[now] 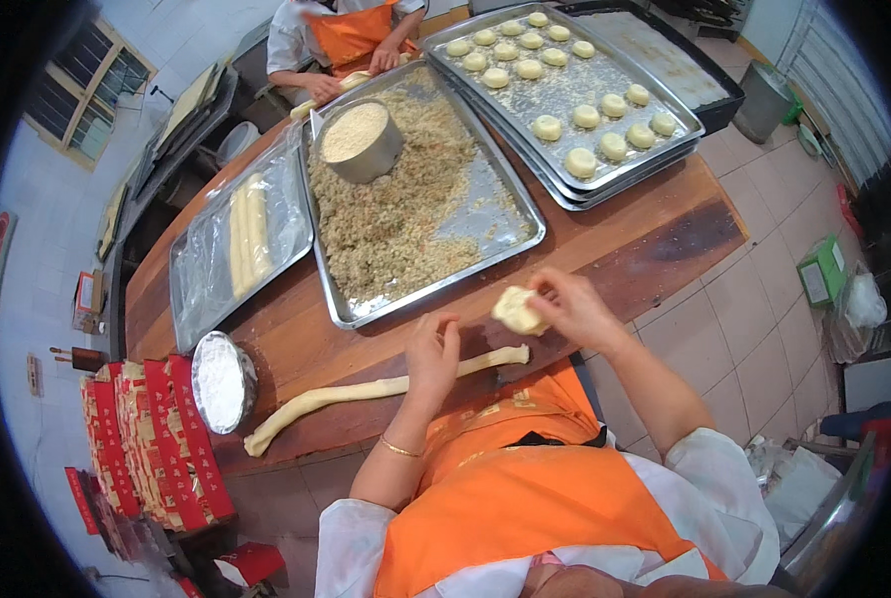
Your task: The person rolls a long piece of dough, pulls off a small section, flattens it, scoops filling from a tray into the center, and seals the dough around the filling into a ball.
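Note:
My right hand [570, 304] holds a flattened piece of pale dough [517, 310] above the wooden table [645, 249], just off the near corner of the filling tray. Beside it, my left hand [432, 349] hovers with its fingers bunched together; I cannot see anything in them. Under that hand a long rope of dough [356, 392] lies along the table's near edge. A large metal tray [513, 244] heaped with crumbly brownish filling [395, 209] lies just beyond both hands.
A round metal bowl [360, 140] of crumbs stands in the filling tray. Stacked trays [605, 125] of shaped dough rounds lie at the far right, a plastic-lined tray [201, 264] with dough logs at the left. A flour bowl [223, 382] and red boxes [156, 439] are near left. Another person [346, 35] works opposite.

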Demonstrator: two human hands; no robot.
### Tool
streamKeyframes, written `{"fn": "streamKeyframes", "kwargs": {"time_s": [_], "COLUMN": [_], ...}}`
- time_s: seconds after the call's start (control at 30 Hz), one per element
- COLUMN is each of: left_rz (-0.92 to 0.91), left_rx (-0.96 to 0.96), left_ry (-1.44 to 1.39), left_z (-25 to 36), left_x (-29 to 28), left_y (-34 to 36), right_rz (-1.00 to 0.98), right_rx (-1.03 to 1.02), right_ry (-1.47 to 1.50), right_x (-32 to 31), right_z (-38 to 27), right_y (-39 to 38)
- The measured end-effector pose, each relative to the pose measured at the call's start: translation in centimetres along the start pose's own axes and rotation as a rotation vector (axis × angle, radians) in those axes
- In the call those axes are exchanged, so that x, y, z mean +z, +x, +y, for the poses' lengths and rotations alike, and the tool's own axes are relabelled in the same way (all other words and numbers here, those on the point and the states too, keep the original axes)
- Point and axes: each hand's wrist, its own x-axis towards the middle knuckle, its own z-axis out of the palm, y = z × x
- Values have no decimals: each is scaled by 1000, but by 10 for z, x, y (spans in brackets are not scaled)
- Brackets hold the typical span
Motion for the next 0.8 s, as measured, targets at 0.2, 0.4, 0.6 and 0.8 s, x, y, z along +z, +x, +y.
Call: {"fn": "streamKeyframes", "kwargs": {"time_s": [0.2, 0.4, 0.6, 0.8], "left_rz": [114, -69, -573, -764], "left_rx": [112, 355, 865, 849], "left_ry": [57, 65, 409, 577], "left_z": [-15, 0, 3, 9], "left_x": [-24, 6, 40, 43], "left_y": [4, 46, 74, 82], "right_rz": [24, 196, 525, 579], "right_rx": [-287, -232, -115, 3], "right_ry": [-467, -199, -10, -19], "right_x": [103, 76, 33, 14], "right_z": [15, 31, 25, 48], "right_y": [30, 27, -8, -41]}}
